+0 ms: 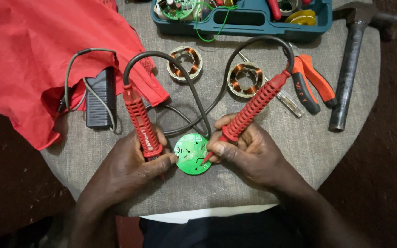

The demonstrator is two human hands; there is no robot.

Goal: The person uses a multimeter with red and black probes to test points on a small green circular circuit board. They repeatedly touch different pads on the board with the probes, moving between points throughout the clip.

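Observation:
A round green circuit board (192,154) lies on the grey cloth-covered table (299,142) near its front edge. My left hand (132,167) grips a red ribbed probe (139,120), its thumb touching the board's left edge; the probe's tip is hidden under my fingers. My right hand (249,154) holds a second red ribbed probe (253,106) tilted down to the left, with its tip resting on the board's right side. Black cables (198,103) loop from both probes toward the back of the table.
Two copper-wound stator rings (185,63) (246,80) lie behind the board. Red-handled pliers (313,85) and a black hammer (352,55) are at the right. A teal toolbox (242,20) stands at the back. A red cloth (42,55) and a grey adapter (99,98) lie left.

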